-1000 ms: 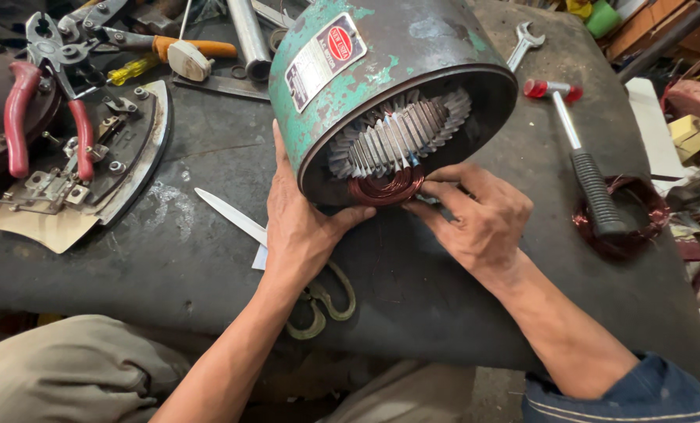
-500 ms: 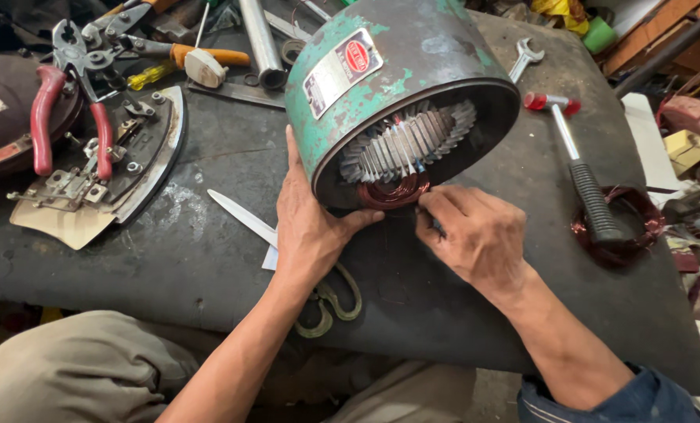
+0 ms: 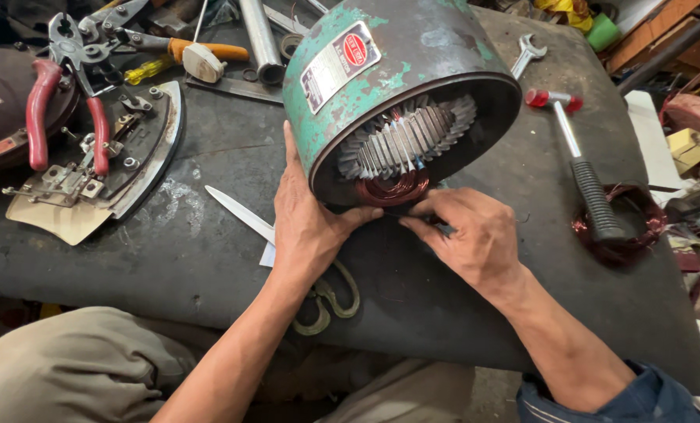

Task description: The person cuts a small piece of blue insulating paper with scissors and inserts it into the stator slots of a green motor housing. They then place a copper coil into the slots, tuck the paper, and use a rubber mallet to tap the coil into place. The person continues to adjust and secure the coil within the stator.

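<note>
A green, worn motor housing lies on its side on the dark worktable, its open end facing me. Inside it I see slotted stator plates and a copper wire coil at the bottom. My left hand rests against the housing's lower left rim, thumb reaching under the coil. My right hand pinches at the coil's lower right edge with its fingertips. What the fingers pinch is hidden.
Scissors lie under my left wrist. A hammer rests on a loose copper coil at the right. Red-handled pliers, a metal plate, a screwdriver, a steel tube and a wrench crowd the far side.
Both hands stay at the housing's lower rim. My right hand's fingers have shifted slightly left along the coil. The view has drifted a little.
</note>
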